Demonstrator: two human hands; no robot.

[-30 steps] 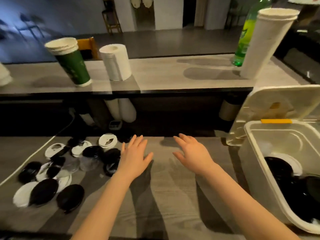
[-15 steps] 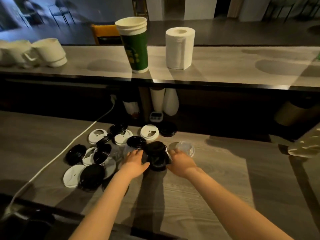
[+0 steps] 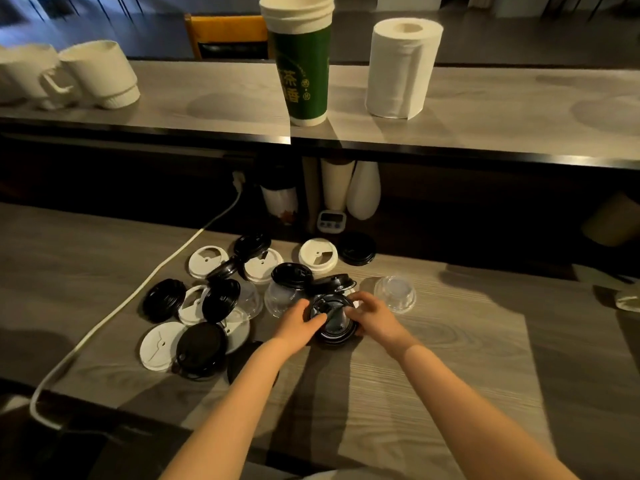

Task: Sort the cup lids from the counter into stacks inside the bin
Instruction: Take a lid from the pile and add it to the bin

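Observation:
Several black, white and clear cup lids lie scattered on the wooden counter (image 3: 433,375). A black lid (image 3: 334,322) sits upside down at the pile's right edge. My left hand (image 3: 298,323) grips its left rim and my right hand (image 3: 372,318) grips its right rim. A clear dome lid (image 3: 394,294) rests just right of my right hand. Another clear dome (image 3: 284,299) with a black lid (image 3: 291,273) on top stands just behind my left hand. White flat lids (image 3: 157,346) and black lids (image 3: 201,348) lie to the left. The bin is out of view.
A white cable (image 3: 114,313) runs across the counter left of the pile. On the raised shelf behind stand a green paper cup stack (image 3: 301,60), a paper towel roll (image 3: 401,67) and white mugs (image 3: 100,74). A small timer (image 3: 332,220) sits under the shelf.
My view swung left from the bin to the lid pile. Both hands moved from hovering open over the counter onto the upturned black lid and closed on its rim.

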